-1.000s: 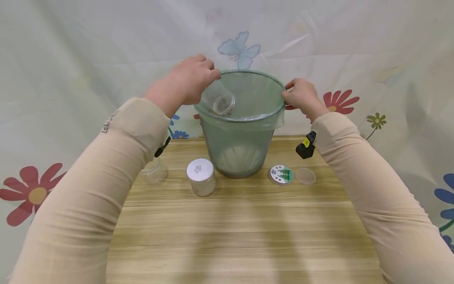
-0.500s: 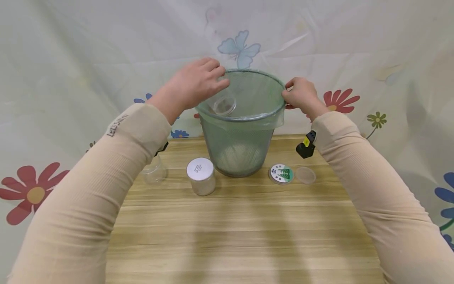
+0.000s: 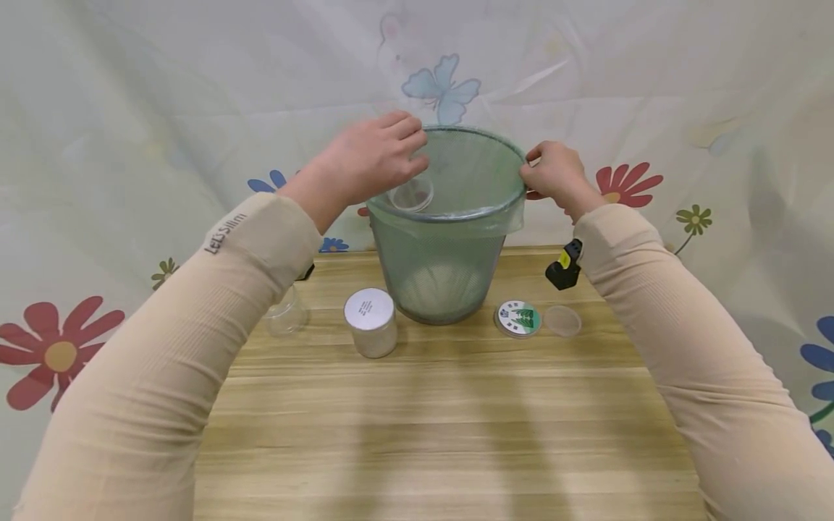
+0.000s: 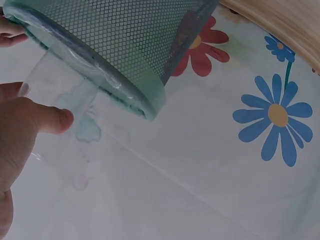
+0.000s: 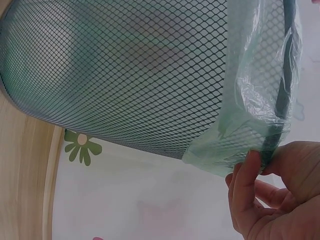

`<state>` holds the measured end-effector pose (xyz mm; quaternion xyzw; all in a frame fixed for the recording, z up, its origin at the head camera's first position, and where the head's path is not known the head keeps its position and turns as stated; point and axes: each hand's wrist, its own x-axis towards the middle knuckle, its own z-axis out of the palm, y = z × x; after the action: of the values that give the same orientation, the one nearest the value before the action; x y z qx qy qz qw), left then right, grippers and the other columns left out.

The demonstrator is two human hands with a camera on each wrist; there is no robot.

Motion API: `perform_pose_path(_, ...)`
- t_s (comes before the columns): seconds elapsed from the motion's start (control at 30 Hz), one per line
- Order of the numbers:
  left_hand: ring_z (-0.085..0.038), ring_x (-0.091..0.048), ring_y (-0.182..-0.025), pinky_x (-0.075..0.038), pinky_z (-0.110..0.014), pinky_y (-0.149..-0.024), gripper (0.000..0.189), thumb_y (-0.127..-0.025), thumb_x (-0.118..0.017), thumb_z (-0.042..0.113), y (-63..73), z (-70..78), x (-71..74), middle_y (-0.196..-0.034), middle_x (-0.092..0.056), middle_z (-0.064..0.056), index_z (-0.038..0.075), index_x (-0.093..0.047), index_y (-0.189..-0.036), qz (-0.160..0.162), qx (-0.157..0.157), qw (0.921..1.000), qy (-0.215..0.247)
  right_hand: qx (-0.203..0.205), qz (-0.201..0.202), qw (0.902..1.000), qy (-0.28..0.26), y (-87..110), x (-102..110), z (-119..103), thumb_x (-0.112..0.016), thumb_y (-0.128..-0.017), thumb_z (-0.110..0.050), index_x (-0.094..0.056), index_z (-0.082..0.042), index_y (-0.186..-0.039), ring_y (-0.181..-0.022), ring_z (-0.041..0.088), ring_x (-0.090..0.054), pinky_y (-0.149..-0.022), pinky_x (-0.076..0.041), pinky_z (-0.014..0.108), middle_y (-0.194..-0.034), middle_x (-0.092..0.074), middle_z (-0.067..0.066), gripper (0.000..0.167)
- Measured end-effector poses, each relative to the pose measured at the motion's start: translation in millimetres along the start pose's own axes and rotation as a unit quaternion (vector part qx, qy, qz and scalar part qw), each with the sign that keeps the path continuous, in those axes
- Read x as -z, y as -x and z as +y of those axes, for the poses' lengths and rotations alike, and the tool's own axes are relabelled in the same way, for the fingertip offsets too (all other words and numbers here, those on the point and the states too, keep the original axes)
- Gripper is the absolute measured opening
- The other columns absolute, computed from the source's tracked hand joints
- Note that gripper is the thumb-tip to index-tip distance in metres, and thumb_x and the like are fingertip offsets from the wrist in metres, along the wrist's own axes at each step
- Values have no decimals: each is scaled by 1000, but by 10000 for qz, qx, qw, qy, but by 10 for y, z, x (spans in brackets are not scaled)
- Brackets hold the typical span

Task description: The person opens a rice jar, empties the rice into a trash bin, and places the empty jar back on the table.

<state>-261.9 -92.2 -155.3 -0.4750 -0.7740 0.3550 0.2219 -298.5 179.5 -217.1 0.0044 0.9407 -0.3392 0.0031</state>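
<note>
A mesh wastebasket [image 3: 438, 268] with a thin green bag liner [image 5: 220, 145] folded over its rim stands on the wooden table. My left hand [image 3: 378, 159] grips a clear plastic jar [image 4: 60, 80], its thumb pressed along the wall. The jar is tilted, its round end [image 3: 412, 195] inside the basket's mouth; the hand hides the rest in the head view. At the basket's right side, my right hand [image 3: 556, 174] pinches the rim and liner between thumb and fingers, as the right wrist view also shows.
A jar with a white labelled top [image 3: 369, 311] stands left of the basket. Another clear jar [image 3: 287, 315] is partly behind the left sleeve. Right of the basket lie a white-and-green printed lid [image 3: 517, 318] and a clear disc [image 3: 562, 320]. A flowered curtain [image 3: 717, 108] hangs behind.
My left hand has moved a little right and down over the basket's mouth, still holding the jar. The right hand stays on the rim.
</note>
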Motion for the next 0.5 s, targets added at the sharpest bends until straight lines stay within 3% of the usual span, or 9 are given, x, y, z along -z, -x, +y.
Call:
perform_pose_path(0.2, -35, -46, -108, -36, -39, -100, 35, -77, -64, -7, 31, -15, -19, -113, -53, -18, 3, -54, -110, 196, 84, 9998, 26, -37, -58, 9999, -100, -4, 4, 6, -39, -93, -21, -36, 3, -136, -60, 1, -60, -76, -55, 31, -116, -55, 23, 50)
perform_pose_path(0.5, -34, -52, -100, -44, -38, -89, 36, -80, -63, -2, 169, -28, -109, -110, -53, -18, 0, -48, -112, 463, 526, 9971, -288, -100, -70, 9994, -336, -11, 4, 17, -40, -93, -21, -36, 2, -138, -60, 0, -60, -69, -55, 23, -119, -52, 22, 51)
